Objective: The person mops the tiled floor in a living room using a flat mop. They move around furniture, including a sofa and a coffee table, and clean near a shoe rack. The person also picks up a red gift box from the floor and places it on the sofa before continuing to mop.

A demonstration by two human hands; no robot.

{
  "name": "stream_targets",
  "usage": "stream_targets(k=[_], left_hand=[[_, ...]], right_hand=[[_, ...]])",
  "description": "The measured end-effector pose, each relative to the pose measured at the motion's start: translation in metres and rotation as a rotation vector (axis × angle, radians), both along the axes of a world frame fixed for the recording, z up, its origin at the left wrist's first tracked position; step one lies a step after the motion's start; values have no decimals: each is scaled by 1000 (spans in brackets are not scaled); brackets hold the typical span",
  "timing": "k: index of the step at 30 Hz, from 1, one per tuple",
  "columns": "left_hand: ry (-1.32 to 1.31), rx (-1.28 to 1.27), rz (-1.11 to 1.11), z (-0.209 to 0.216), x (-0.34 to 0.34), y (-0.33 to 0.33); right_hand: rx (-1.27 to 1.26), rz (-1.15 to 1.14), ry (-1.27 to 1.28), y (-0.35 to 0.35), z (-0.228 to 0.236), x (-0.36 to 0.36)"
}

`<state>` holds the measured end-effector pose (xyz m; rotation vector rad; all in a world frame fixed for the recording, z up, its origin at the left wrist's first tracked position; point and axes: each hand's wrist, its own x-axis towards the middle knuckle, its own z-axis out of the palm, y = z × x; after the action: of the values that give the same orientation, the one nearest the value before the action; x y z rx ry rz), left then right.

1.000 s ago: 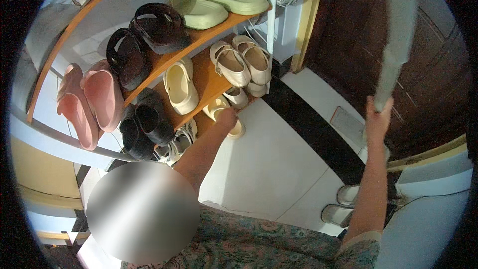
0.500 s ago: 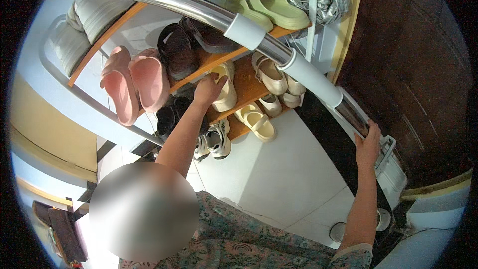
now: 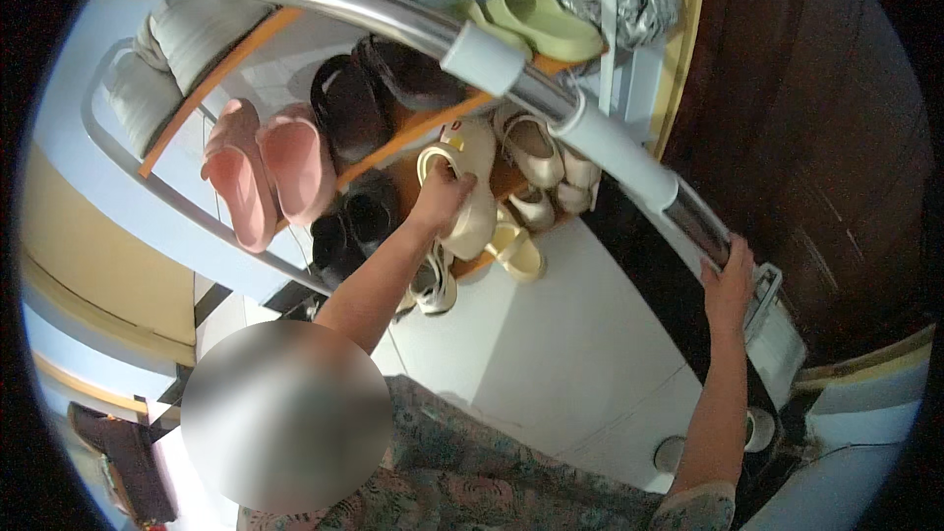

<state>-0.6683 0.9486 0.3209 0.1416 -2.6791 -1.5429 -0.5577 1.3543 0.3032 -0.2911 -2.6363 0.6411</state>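
My left hand [image 3: 444, 202] is closed on a cream clog [image 3: 478, 211], with the thumb outside and the fingers inside its opening. The clog is tilted in front of the lower wooden shelf [image 3: 405, 177]. Whether a second clog lies with it, I cannot tell. At the right, my right hand [image 3: 729, 283] grips the lower end of a silver metal rail [image 3: 698, 224] with white sleeves, part of the shoe rack's frame. Below the held clog a pale yellow strapped clog [image 3: 518, 251] is partly covered, and black-and-white sneakers [image 3: 434, 285] stand beside it.
Pink clogs [image 3: 297, 162], dark clogs [image 3: 352, 113] and green clogs [image 3: 546, 25] stand on the shelf above. Cream strap shoes [image 3: 533, 149] are to the right of the held clog. A dark brown door [image 3: 787, 118] rises at the right, and a white folded item [image 3: 779, 334] leans near it.
My left hand has lifted the cream clog off the lower shelf and brought it right and nearer, turning it. My right hand stays on the rail.
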Motion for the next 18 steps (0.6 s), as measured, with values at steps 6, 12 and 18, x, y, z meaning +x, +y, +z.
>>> stream_targets(k=[6, 12, 18], left_hand=[[-298, 225, -217, -24, 140, 30], [-537, 109, 15, -117, 108, 16], [-302, -620, -55, -247, 32, 0]], right_hand=[[-26, -19, -39, -11, -4, -2], [22, 25, -36, -15, -16, 1], [74, 70, -57, -14, -17, 12]])
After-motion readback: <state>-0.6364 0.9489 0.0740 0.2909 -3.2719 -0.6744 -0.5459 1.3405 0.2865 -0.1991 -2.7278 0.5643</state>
